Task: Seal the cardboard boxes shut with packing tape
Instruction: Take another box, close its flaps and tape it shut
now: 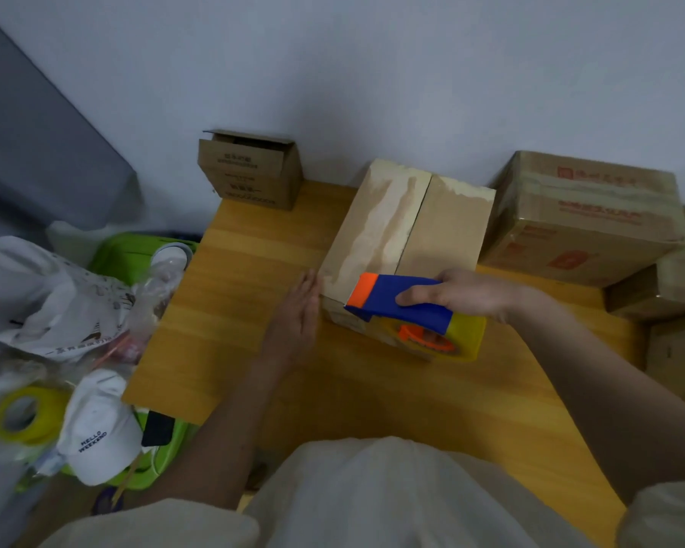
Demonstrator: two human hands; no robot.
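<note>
On the wooden table (254, 310) I count one box being worked on, one small open box (250, 172) at the back left, and a pile of boxes (586, 215) to the right, at least three. The middle box (404, 227) is plain brown, flaps closed along a centre seam, with pale torn streaks. The left hand (297, 314) lies flat against its near left side, fingers straight. The right hand (471, 294) grasps one blue-and-orange tape dispenser (400, 302) at the near edge. One spare yellowish tape roll (24, 415) sits far left beside a white cap (99, 429).
</note>
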